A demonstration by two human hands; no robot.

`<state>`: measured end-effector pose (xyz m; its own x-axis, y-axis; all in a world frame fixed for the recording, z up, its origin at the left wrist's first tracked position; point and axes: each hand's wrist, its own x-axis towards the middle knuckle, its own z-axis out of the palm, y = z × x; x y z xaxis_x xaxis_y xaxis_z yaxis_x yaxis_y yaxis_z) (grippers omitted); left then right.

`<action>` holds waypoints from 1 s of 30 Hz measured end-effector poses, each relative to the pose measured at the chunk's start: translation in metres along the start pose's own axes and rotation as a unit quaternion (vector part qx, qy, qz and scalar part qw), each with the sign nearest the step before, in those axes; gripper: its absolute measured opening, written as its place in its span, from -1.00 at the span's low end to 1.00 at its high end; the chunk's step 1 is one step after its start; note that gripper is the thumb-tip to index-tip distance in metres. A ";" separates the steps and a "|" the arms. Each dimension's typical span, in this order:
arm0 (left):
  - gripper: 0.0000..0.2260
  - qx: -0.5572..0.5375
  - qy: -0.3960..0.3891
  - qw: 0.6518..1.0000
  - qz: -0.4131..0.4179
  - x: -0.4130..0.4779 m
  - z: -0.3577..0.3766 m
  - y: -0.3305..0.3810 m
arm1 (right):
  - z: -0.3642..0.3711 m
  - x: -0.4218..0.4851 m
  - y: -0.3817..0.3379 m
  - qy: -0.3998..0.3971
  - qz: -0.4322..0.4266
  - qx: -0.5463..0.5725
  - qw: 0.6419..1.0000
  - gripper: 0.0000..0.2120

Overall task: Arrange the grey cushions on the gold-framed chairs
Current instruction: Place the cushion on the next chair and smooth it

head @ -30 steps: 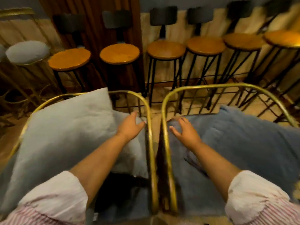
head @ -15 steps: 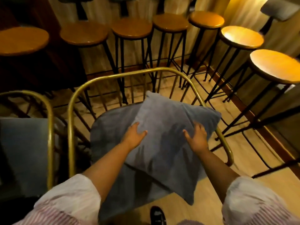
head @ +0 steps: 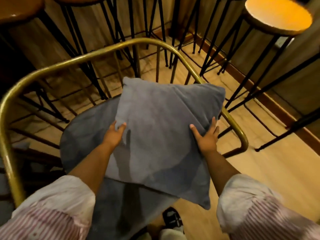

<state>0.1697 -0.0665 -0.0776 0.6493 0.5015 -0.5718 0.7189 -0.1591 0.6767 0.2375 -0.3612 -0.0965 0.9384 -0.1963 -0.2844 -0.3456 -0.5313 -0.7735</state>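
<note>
A square grey cushion lies tilted over the padded grey seat of a gold-framed chair. Its far right corner reaches past the curved gold rail, and its near corner hangs off the seat's front. My left hand holds the cushion's left edge, thumb on top. Gripping the right edge is my right hand, fingers spread along the side. Both forearms come out of rolled striped sleeves.
Black-legged bar stools with round wooden seats crowd the floor behind and to the right of the chair. A dark wooden skirting runs along the right wall. Part of a second chair's grey seat shows at the far left edge. My shoe is below the cushion.
The view swung from two chairs to the right chair alone. Both hands took hold of the cushion there and now hold it closer, with the head tilted further down.
</note>
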 end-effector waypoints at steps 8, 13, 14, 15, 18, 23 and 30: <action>-0.27 -0.035 -0.014 0.999 -0.011 0.065 0.005 -0.045 | 0.017 0.010 0.031 0.049 -0.053 0.043 0.996 -0.01; 0.05 -0.073 -0.035 0.997 -0.012 0.073 -0.006 -0.068 | 0.018 0.005 0.031 0.027 -0.055 0.062 0.996 -0.05; 0.03 -0.077 -0.041 0.996 -0.008 0.075 -0.008 -0.071 | 0.016 0.005 0.029 0.020 -0.052 0.071 0.996 -0.05; 0.02 -0.085 -0.050 0.995 -0.010 0.063 -0.013 -0.067 | 0.013 0.003 0.024 0.014 -0.048 0.081 0.995 -0.06; -0.14 -0.112 -0.030 0.993 -0.030 0.027 -0.023 -0.055 | 0.005 -0.002 0.007 -0.003 -0.042 0.121 0.992 -0.10; -0.09 -0.137 0.031 0.988 -0.069 -0.025 -0.048 -0.067 | 0.003 -0.011 -0.025 -0.050 -0.083 0.121 0.988 -0.14; -0.12 -0.166 0.138 0.973 -0.082 -0.090 -0.059 -0.086 | 0.008 0.001 -0.052 -0.181 -0.127 0.081 0.972 -0.15</action>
<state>0.0351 -0.0478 -0.0566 0.4075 0.7142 -0.5690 0.6582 0.2022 0.7252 0.2568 -0.3268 -0.0612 0.9425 0.2419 -0.2308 -0.1260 -0.3827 -0.9152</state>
